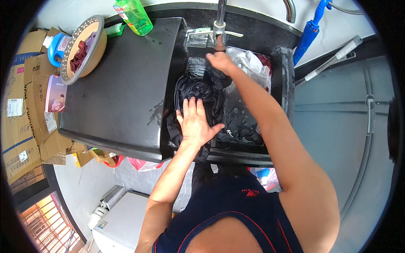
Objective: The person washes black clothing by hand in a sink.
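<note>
Black wet cloth point(197, 87) lies bunched on the ribbed washboard part of a dark laundry sink point(287, 85). My left hand point(196, 125) rests flat on it, fingers spread, palm down. Above and to the right, my right hand point(220, 61) is at the faucet point(219, 31), just below its spout; its fingers are partly hidden, so their hold is unclear. In the water of the basin lie more dark cloth point(242, 128), a white cloth point(248, 64) and a dark red cloth point(265, 61).
Left of the basin is the black counter point(126, 82). On it stand a beige basin point(95, 60) holding clothes, a green spray bottle point(136, 17), a green brush point(114, 30) and a blue detergent jug point(58, 50). Cardboard boxes point(34, 104) stand left; a blue umbrella point(305, 39) is at the right.
</note>
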Available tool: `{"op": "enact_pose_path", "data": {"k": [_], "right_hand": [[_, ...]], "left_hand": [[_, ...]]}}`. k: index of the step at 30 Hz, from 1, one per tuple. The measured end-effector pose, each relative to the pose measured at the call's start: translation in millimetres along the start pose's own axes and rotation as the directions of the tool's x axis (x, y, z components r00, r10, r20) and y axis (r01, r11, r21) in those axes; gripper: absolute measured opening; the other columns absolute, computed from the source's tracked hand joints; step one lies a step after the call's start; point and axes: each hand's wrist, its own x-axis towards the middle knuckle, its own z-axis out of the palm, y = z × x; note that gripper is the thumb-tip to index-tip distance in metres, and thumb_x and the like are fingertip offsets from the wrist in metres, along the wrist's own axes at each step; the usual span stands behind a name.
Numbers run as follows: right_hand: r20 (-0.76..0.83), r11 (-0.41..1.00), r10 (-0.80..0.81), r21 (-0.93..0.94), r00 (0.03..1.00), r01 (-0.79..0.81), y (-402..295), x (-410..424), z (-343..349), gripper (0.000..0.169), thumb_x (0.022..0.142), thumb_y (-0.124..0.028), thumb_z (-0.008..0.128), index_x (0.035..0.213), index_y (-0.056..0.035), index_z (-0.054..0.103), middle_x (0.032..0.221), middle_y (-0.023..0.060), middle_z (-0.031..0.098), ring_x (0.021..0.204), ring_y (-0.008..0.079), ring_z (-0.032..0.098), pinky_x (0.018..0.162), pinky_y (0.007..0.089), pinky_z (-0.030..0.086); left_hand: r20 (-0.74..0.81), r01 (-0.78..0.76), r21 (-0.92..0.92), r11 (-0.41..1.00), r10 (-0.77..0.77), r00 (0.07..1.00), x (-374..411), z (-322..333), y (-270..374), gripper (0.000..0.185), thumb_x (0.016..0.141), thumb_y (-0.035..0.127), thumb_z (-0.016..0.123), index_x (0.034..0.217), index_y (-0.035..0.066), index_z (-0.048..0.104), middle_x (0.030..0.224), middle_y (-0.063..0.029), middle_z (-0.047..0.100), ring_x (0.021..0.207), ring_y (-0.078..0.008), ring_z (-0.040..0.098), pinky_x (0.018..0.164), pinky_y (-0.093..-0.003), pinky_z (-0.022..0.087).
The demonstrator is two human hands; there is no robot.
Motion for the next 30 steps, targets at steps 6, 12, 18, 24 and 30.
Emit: {"op": "enact_pose_path", "data": {"k": [6, 12, 18, 24, 30], "right_hand": [[0.215, 0.084, 0.268, 0.966, 0.939, -0.245, 30, -82, -95, 0.042, 0.103, -0.036, 0.051, 0.119, 0.0009, 0.063, 0.113, 0.0156, 0.07, 0.102, 0.0318, 0.068, 0.093, 0.0469, 0.055], [-0.042, -0.098, 0.188, 0.993, 0.981, 0.061, -26, -134, -172, 0.036, 0.105, -0.033, 0.05, 0.116, -0.0018, 0.065, 0.117, 0.0147, 0.07, 0.105, 0.0303, 0.067, 0.096, 0.0492, 0.054], [-0.283, -0.274, -0.109, 0.93, 0.953, 0.245, -50, -112, -221, 0.041, 0.108, -0.033, 0.043, 0.121, 0.001, 0.062, 0.118, 0.0181, 0.07, 0.111, 0.035, 0.068, 0.101, 0.0514, 0.054], [-0.405, 0.335, -0.164, 0.835, 0.9, 0.437, -60, -117, -91, 0.029, 0.099, -0.029, 0.065, 0.105, -0.0003, 0.068, 0.1, 0.0122, 0.071, 0.09, 0.0227, 0.07, 0.079, 0.0374, 0.058], [-0.019, 0.866, -0.492, -0.11, 0.871, 0.487, -38, -94, -2, 0.086, 0.084, -0.059, 0.068, 0.148, -0.0053, 0.046, 0.145, 0.0289, 0.048, 0.135, 0.0449, 0.047, 0.111, 0.0485, 0.039]], "left_hand": [[-0.004, 0.138, -0.171, 0.976, -0.141, 0.99, -8, 16, -36, 0.042, 0.069, 0.007, 0.074, 0.109, -0.001, 0.062, 0.118, -0.0226, 0.064, 0.106, -0.038, 0.064, 0.092, -0.0466, 0.051], [-0.223, 0.18, -0.621, 0.762, -0.393, 0.892, -3, -29, -54, 0.023, 0.074, 0.001, 0.063, 0.097, -0.002, 0.064, 0.086, -0.0144, 0.068, 0.082, -0.0249, 0.067, 0.08, -0.0358, 0.053], [-0.252, 0.31, -0.51, 0.802, -0.484, 0.838, -16, -49, -57, 0.04, 0.079, -0.001, 0.059, 0.118, -0.004, 0.056, 0.102, -0.0205, 0.066, 0.093, -0.0298, 0.067, 0.089, -0.0387, 0.052], [-0.24, -0.014, 0.04, 0.999, 0.023, 0.971, -18, -39, -6, 0.057, 0.081, 0.009, 0.069, 0.136, 0.0, 0.055, 0.142, -0.03, 0.047, 0.134, -0.0489, 0.043, 0.11, -0.0586, 0.036], [0.169, 0.123, 0.209, 0.97, -0.16, 0.972, 2, 17, -4, 0.068, 0.079, 0.045, 0.076, 0.122, -0.005, 0.06, 0.142, -0.0235, 0.051, 0.137, -0.0396, 0.041, 0.105, -0.0601, 0.037]]}}
